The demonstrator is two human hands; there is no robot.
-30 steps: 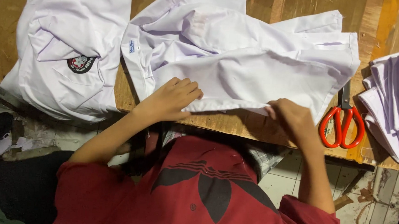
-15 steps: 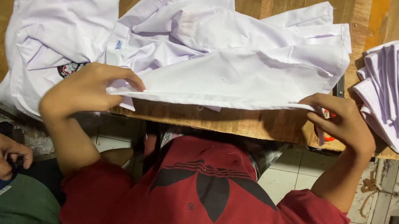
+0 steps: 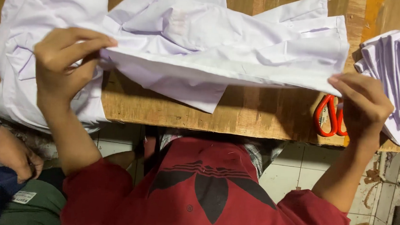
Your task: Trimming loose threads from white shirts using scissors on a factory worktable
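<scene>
**White shirt pulled taut between two grips**

Left hand (image 3: 63, 59) closed in a pinch on one end of the white shirt (image 3: 221, 49), thumb under, fingers curled over the folded edge. Right hand (image 3: 362, 109) closed on the other end, fingertips clamped along the same edge. Between the two grips, edge stretched nearly straight and lifted clear of the worktop (image 3: 236, 114), a loose flap hanging just below the line. Beyond the grips, rest of the shirt heaped in rumpled folds on the wood.

Under and behind the left grip, a second white shirt (image 3: 15, 71) spread flat, draping over the near edge of the worktop. Just below the right grip, red-handled scissors (image 3: 329, 117) lying on the wood, partly hidden by the hand. Outward from the right grip, a stack of folded white cloth pieces (image 3: 396, 68). Well below the left grip, at the lower corner, another person's hand (image 3: 8, 155) resting on dark clothing.
</scene>
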